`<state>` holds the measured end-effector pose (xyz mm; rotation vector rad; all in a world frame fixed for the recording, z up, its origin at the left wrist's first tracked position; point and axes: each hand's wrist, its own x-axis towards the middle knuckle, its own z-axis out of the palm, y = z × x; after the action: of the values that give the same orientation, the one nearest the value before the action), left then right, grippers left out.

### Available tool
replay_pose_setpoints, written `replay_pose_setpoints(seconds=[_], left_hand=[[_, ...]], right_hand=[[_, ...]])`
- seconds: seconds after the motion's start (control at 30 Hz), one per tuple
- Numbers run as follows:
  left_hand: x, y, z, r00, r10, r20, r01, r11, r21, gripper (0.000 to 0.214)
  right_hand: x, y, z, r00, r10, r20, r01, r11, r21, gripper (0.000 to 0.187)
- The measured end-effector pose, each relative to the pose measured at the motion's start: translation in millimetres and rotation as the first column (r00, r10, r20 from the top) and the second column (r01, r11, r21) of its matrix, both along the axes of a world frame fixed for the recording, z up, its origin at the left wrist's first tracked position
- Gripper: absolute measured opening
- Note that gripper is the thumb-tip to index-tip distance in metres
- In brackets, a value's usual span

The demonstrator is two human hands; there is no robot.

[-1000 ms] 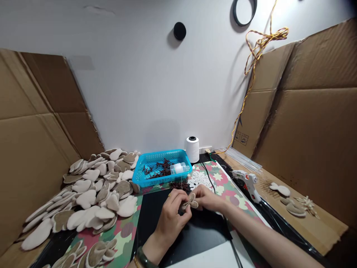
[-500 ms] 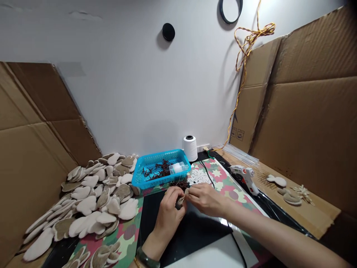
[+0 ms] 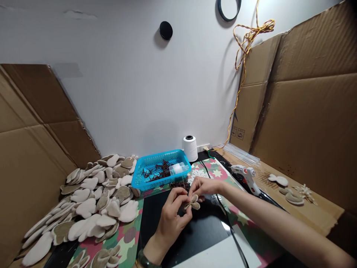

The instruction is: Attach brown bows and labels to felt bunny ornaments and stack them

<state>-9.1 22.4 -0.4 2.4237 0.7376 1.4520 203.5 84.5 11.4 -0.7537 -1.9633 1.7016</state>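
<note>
Above the black mat (image 3: pixel 156 214), my left hand (image 3: pixel 173 212) pinches a small brown-and-cream felt piece (image 3: pixel 195 204), its rounded lobes standing out past the fingertips like a bow. My right hand (image 3: pixel 205 186) is closed just behind and above that piece, its fingertips meeting those of the left; a thin white thread (image 3: pixel 183 182) runs down to them from the clear container (image 3: pixel 177 168) in the basket. What exactly the right fingers grip is partly hidden, but the thread ends at them.
A blue basket (image 3: pixel 136 178) holds brown twig-like bits. Beside it stands a white thread cone (image 3: pixel 190 149). Felt pieces (image 3: pixel 86 207) are heaped on the left. To the right are a glue gun (image 3: pixel 247 176), finished-looking felt shapes (image 3: pixel 294 197) and cardboard walls (image 3: pixel 312 111). A black cable (image 3: pixel 230 223) crosses the mat.
The felt piece has turned so its lobes now show to the right of the left fingers. My right hand has shifted slightly up, its wrist arched higher. The camera view has tilted a little.
</note>
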Motion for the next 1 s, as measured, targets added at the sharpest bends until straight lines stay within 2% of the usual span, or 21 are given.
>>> replay_pose_setpoints(seconds=[0.1,0.23,0.3,0.37,0.4,0.43,0.47,0.5,0.53,0.57,0.6,0.63,0.7,0.77,0.8,0.83,0.93,1.0], left_hand=[[1.5,-4.3,1.0,0.993,0.103,0.06,-0.105,0.994,0.02,0.018],[2.1,-4.5,-0.7,0.98,0.176,0.088,-0.177,0.984,0.007,0.015],[1.7,-3.0,-0.2,0.977,0.189,0.094,-0.189,0.982,-0.006,0.015],[0.8,-2.0,2.0,0.98,0.179,0.088,-0.179,0.984,-0.011,0.016],[0.2,-2.0,3.7,0.983,0.162,0.082,-0.161,0.987,-0.01,0.016],[-0.5,-2.4,5.5,0.988,0.138,0.074,-0.137,0.99,-0.009,0.016],[-1.2,-3.3,7.2,0.992,0.109,0.066,-0.108,0.994,-0.006,0.016],[-1.9,-4.5,8.5,0.995,0.079,0.059,-0.079,0.997,-0.002,0.016],[-2.5,-5.8,9.3,0.997,0.052,0.052,-0.052,0.999,0.003,0.016],[-3.1,-7.2,9.4,0.999,0.029,0.044,-0.029,1.0,0.006,0.017],[-3.7,-8.4,8.8,0.999,0.01,0.035,-0.011,1.0,0.008,0.017],[-4.2,-9.4,7.6,1.0,-0.003,0.027,0.002,1.0,0.011,0.017],[-5.3,-10.0,4.0,1.0,-0.008,0.014,0.008,1.0,0.013,0.018],[-6.3,-8.6,-0.2,1.0,0.019,0.012,-0.019,1.0,0.017,0.018],[-6.7,-7.4,-2.1,0.999,0.042,0.014,-0.042,0.999,0.018,0.018],[-7.0,-6.0,-3.7,0.997,0.073,0.017,-0.073,0.997,0.018,0.018],[-7.4,-2.0,-6.2,0.982,0.183,0.054,-0.183,0.983,0.004,0.019],[-7.7,-0.6,-5.9,0.964,0.247,0.096,-0.245,0.969,-0.038,0.016]], right_hand=[[-8.7,-20.7,-21.4,0.989,-0.107,-0.104,0.1,0.993,-0.067,0.048],[-27.7,-64.1,-38.8,0.949,-0.257,-0.183,0.238,0.964,-0.119,0.04],[-31.2,-83.1,-36.1,0.949,-0.287,-0.126,0.284,0.958,-0.042,0.035],[-26.9,-93.9,-25.9,0.945,-0.326,-0.04,0.327,0.926,0.187,0.026],[-22.4,-95.2,-19.2,0.929,-0.369,-0.021,0.351,0.866,0.357,0.02],[-17.2,-93.3,-12.1,0.909,-0.416,-0.029,0.366,0.763,0.533,0.013],[-12.4,-88.5,-5.4,0.886,-0.458,-0.066,0.375,0.627,0.683,0.011],[-8.6,-81.0,0.6,0.877,-0.469,-0.103,0.362,0.505,0.784,0.02],[-6.4,-71.5,5.5,0.884,-0.453,-0.112,0.327,0.431,0.841,0.033],[-6.2,-60.5,9.2,0.905,-0.418,-0.083,0.27,0.411,0.871,0.043],[-7.8,-48.8,12.1,0.932,-0.361,-0.024,0.192,0.437,0.879,0.046],[-10.8,-37.0,14.4,0.953,-0.299,0.048,0.113,0.499,0.859,0.044],[-19.3,-15.8,19.4,0.965,-0.191,0.178,-0.01,0.656,0.754,0.026],[-27.4,-2.1,27.2,0.96,-0.156,0.233,-0.038,0.752,0.658,0.006],[-30.5,0.7,32.1,0.958,-0.177,0.228,-0.012,0.766,0.643,0.002],[-32.8,0.2,37.2,0.954,-0.218,0.203,0.034,0.756,0.653,0.004],[-37.6,-20.7,46.3,0.931,-0.354,0.09,0.187,0.674,0.715,0.009],[-40.2,-45.5,40.3,0.914,-0.405,0.035,0.248,0.624,0.741,0.011]])
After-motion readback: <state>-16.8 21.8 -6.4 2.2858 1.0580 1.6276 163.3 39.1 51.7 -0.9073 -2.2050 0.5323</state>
